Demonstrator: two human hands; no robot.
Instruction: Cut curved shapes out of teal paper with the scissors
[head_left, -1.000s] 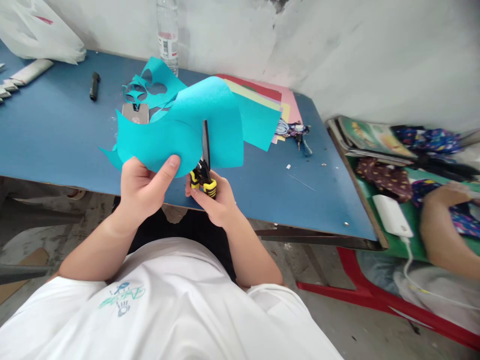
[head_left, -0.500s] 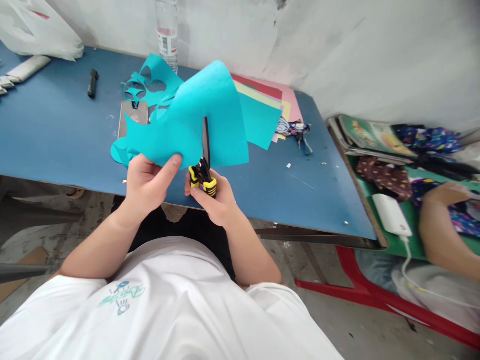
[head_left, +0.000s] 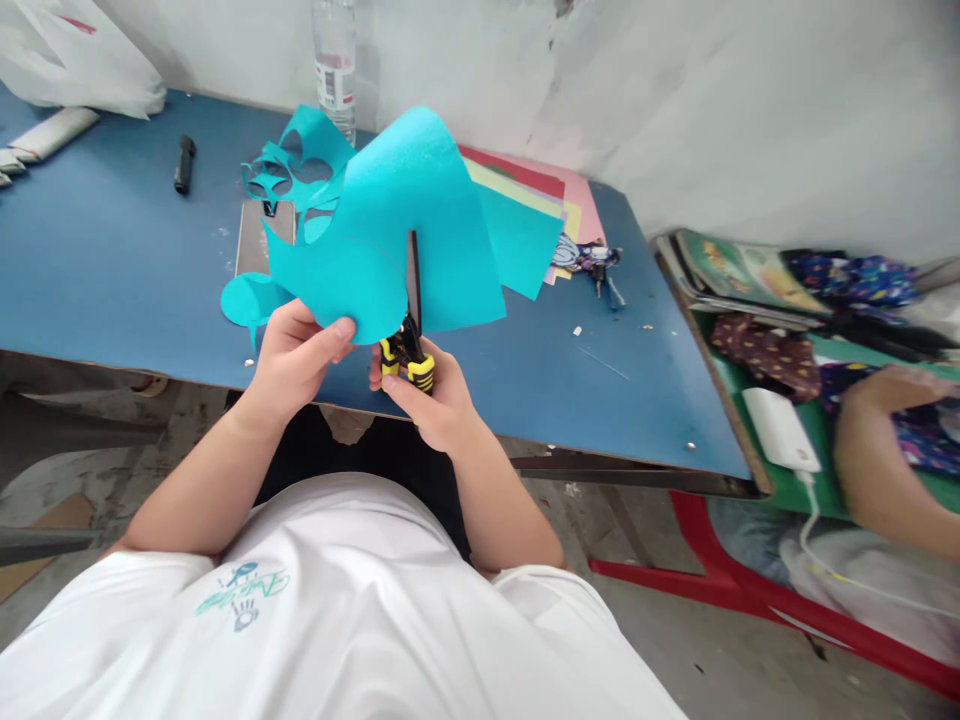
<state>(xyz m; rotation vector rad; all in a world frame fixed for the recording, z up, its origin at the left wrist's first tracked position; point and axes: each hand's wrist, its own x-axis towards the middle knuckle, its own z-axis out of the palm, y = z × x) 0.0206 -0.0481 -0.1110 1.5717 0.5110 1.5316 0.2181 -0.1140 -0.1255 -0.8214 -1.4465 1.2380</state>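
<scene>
My left hand (head_left: 304, 355) pinches the lower left edge of a turquoise sheet of paper (head_left: 409, 190), thumb on top. The sheet curls upward, and a faint curved line runs across it. In my right hand (head_left: 435, 395) are scissors (head_left: 412, 290) with yellow-and-black handles, the blade lying over the paper near the rounded cut edge. Behind my left hand lies a turquoise paper circle (head_left: 251, 298). Turquoise offcuts (head_left: 300, 165) with round holes rest further back, partly over a grey phone-like object (head_left: 255, 240).
Coloured sheets (head_left: 525, 235) are stacked behind the paper, with a patterned pouch and keys (head_left: 592, 260) at their right. A water bottle (head_left: 335, 75) stands by the wall, a black marker (head_left: 184, 165) to the left. At right, another person's arm (head_left: 885, 460) rests near a white power bank (head_left: 781, 430).
The turquoise sheet has turned slightly and its left tip has shifted right. My left hand has moved a little, while the scissors stay in nearly the same place.
</scene>
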